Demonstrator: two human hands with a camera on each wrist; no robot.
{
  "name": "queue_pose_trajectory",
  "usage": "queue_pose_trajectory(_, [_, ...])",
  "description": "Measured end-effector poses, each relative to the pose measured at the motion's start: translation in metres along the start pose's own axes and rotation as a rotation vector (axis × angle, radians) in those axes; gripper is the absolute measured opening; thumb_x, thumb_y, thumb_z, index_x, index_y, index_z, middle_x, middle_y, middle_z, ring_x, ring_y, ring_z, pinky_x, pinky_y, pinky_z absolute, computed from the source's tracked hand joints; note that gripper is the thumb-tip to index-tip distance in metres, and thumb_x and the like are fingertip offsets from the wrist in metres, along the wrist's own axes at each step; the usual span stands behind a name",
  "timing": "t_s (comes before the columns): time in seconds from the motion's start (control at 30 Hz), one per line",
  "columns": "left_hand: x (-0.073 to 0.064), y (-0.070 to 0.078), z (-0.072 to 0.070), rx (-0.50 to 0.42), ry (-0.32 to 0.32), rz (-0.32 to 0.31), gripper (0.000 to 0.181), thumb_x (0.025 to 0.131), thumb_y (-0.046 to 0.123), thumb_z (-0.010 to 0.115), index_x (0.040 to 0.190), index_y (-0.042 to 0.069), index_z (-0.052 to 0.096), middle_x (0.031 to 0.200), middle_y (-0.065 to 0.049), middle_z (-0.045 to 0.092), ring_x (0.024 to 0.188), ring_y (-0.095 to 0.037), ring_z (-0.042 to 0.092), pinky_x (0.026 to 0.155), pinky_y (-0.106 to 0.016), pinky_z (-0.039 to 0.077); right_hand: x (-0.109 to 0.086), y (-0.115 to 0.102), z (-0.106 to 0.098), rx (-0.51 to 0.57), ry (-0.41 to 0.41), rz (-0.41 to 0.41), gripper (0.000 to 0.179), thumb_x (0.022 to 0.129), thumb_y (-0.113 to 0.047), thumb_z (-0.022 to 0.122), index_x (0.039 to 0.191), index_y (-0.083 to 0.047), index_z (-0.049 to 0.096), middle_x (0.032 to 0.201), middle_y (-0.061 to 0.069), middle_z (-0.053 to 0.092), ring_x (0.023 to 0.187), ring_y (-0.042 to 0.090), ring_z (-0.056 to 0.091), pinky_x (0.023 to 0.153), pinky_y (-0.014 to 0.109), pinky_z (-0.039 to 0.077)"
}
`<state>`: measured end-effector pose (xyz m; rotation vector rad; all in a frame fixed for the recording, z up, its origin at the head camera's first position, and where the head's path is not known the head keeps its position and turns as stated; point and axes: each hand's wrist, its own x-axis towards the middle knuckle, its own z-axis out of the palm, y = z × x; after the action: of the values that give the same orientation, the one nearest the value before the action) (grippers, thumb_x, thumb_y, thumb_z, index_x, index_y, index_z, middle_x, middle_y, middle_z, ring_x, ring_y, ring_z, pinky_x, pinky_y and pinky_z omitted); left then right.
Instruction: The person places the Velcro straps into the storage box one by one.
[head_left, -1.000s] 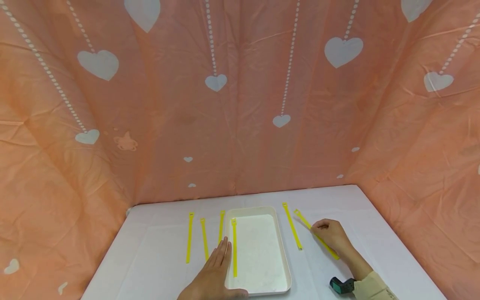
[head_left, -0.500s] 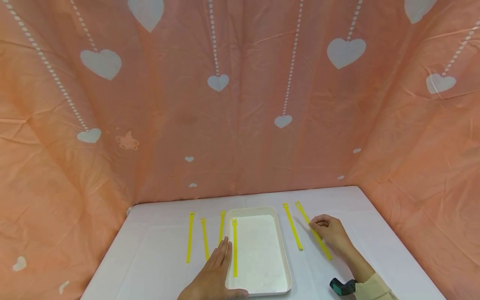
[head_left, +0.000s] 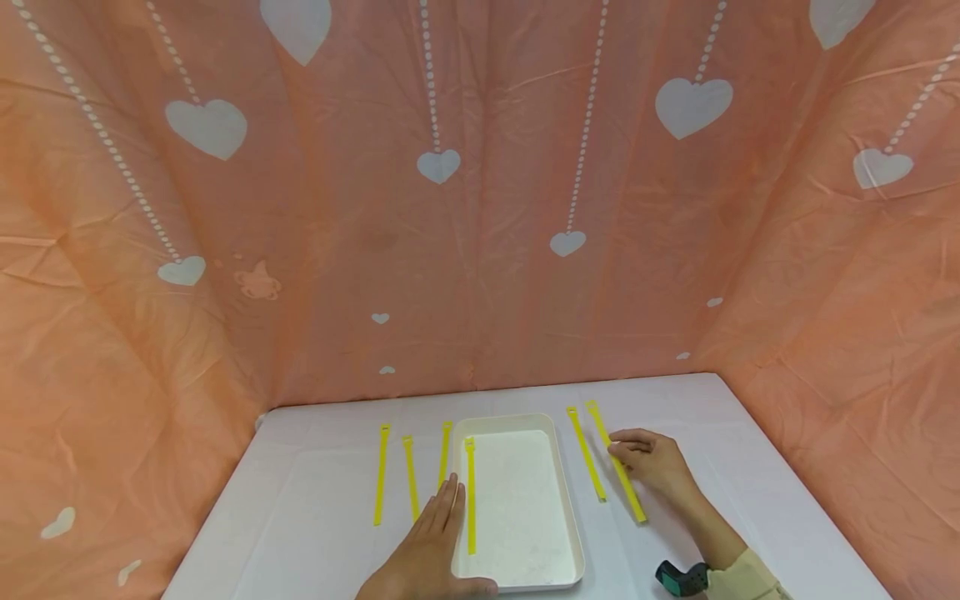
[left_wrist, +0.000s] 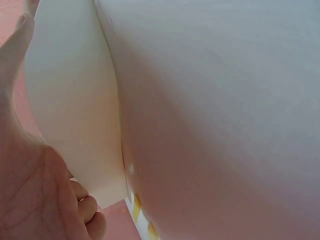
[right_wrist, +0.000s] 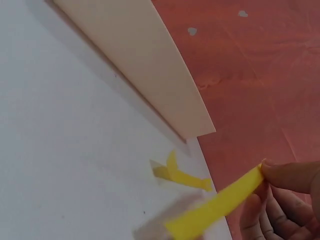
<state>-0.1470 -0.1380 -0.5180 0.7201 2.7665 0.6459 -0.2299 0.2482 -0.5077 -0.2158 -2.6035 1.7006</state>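
Observation:
In the head view my right hand (head_left: 660,467) pinches a yellow strap-style cable tie (head_left: 628,492), its slotted head pointing away, right of a white tray (head_left: 567,492). The right wrist view shows thumb and fingertips on this cable tie (right_wrist: 220,207), its near end angled over the table. My left hand (head_left: 420,554) lies along the tray's left side with straight fingers, thumb by the near left corner. In the left wrist view that hand (left_wrist: 35,185) is against the tray's outer wall (left_wrist: 75,100). One yellow tie (head_left: 471,508) lies lengthwise inside the tray, near its left wall.
Left of the tray lie three more yellow ties, the outermost tie (head_left: 381,475) being farthest left. Another tie (head_left: 587,454) rests between tray and right hand. A dark wrist device (head_left: 681,578) sits at the right cuff. Orange cloth (head_left: 480,250) with hearts encloses the white table (head_left: 300,500).
My right hand has shifted left and slightly away from me with its cable tie, which now stands steeper and nearer the tie beside the tray. The left hand stays in place.

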Motion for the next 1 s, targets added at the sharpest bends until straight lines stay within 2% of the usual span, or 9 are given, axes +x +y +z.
queue_pose_trajectory(0.2, [0.000, 0.000, 0.000, -0.002, 0.001, 0.003, 0.139, 0.083, 0.081, 0.073, 0.170, -0.004, 0.006, 0.179, -0.023, -0.001, 0.165, -0.042, 0.009, 0.129, -0.063, 0.019, -0.005, -0.009, 0.004, 0.080, -0.035, 0.003, 0.033, 0.096, -0.019, 0.084, 0.118, 0.005, 0.078, 0.102, 0.010, 0.081, 0.085, 0.013, 0.073, 0.071, 0.028, 0.063])
queue_pose_trajectory(0.4, [-0.001, 0.001, -0.002, -0.014, -0.003, -0.005, 0.138, 0.084, 0.080, 0.073, 0.170, -0.003, 0.006, 0.179, -0.023, -0.001, 0.165, -0.041, 0.010, 0.129, -0.063, 0.019, -0.009, -0.019, 0.011, 0.123, -0.075, -0.037, 0.028, 0.096, -0.013, 0.083, 0.115, 0.007, 0.077, 0.098, 0.010, 0.080, 0.081, 0.014, 0.073, 0.073, 0.031, 0.064])
queue_pose_trajectory(0.67, [0.000, 0.000, -0.001, -0.013, -0.004, -0.008, 0.137, 0.084, 0.079, 0.074, 0.170, -0.003, 0.007, 0.179, -0.022, 0.000, 0.165, -0.041, 0.010, 0.129, -0.063, 0.020, -0.014, -0.028, 0.021, 0.178, -0.137, -0.075, 0.031, 0.098, -0.011, 0.079, 0.122, 0.008, 0.073, 0.099, 0.010, 0.078, 0.082, 0.016, 0.073, 0.078, 0.036, 0.065])
queue_pose_trajectory(0.87, [0.000, 0.000, -0.001, -0.003, 0.005, 0.000, 0.137, 0.084, 0.080, 0.073, 0.170, -0.003, 0.007, 0.179, -0.023, 0.000, 0.165, -0.041, 0.010, 0.130, -0.063, 0.020, -0.015, -0.032, 0.029, 0.227, -0.161, -0.058, 0.031, 0.099, -0.011, 0.079, 0.122, 0.009, 0.073, 0.100, 0.008, 0.078, 0.083, 0.015, 0.072, 0.079, 0.032, 0.064])
queue_pose_trajectory(1.0, [0.000, 0.001, -0.001, 0.007, -0.001, -0.003, 0.137, 0.084, 0.081, 0.073, 0.170, -0.003, 0.006, 0.179, -0.023, -0.001, 0.165, -0.040, 0.009, 0.130, -0.062, 0.020, -0.015, -0.038, 0.033, 0.289, -0.205, -0.052, 0.030, 0.100, -0.011, 0.077, 0.122, 0.010, 0.070, 0.101, 0.008, 0.078, 0.083, 0.018, 0.071, 0.081, 0.033, 0.063])
